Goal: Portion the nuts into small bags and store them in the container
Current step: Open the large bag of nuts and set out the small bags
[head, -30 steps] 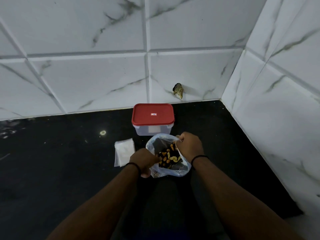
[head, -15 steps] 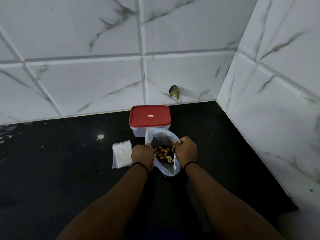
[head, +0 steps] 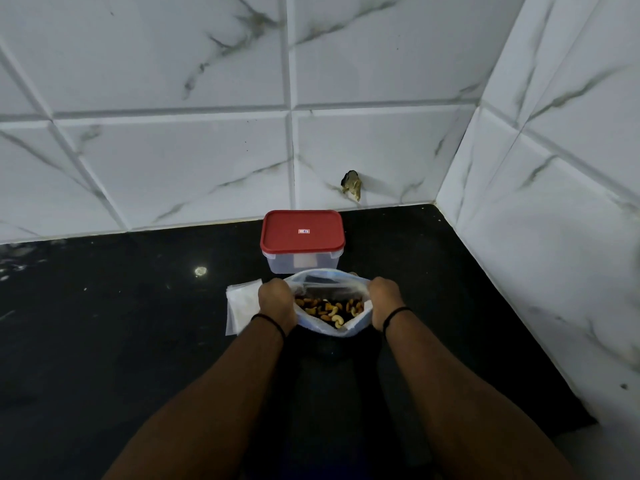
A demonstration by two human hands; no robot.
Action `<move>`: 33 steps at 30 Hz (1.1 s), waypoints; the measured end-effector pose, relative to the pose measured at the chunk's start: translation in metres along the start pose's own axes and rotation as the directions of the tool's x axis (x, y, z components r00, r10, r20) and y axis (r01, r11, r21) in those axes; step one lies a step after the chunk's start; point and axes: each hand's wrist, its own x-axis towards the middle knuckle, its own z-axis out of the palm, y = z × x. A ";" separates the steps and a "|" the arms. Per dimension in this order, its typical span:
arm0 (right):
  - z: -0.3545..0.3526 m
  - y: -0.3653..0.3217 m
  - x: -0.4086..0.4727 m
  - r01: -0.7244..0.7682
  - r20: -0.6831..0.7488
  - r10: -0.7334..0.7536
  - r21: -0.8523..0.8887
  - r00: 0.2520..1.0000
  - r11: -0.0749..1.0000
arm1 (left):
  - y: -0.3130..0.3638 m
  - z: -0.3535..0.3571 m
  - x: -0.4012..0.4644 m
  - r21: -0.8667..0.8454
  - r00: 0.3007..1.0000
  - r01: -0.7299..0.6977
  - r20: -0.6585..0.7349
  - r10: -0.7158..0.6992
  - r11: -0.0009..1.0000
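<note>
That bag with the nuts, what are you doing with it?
A person's left hand and right hand grip the sides of a clear plastic bag of mixed nuts, holding its mouth wide open on the black countertop. A stack of small clear bags lies beside it, unfilled. The clear plastic container with a red lid stands behind, lid on.

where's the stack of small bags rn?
Head view: the small bags lie flat on the black counter, just outside the left hand, left of the nut bag and in front-left of the red-lidded container.
</note>
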 end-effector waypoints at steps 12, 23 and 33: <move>-0.037 -0.005 -0.015 -0.180 0.202 0.147 0.155 0.968 0.971 | 0.029 -0.017 0.023 0.032 0.908 0.256 0.335 -0.252 0.966; -0.058 0.025 -0.003 -0.096 0.187 0.172 -0.360 0.967 0.928 | 0.009 -0.006 0.051 0.276 0.936 -0.262 0.306 0.173 0.925; -0.047 0.019 0.009 0.330 0.200 -0.298 -0.804 0.933 0.495 | -0.018 -0.006 0.051 0.608 0.882 -0.450 0.190 0.431 0.654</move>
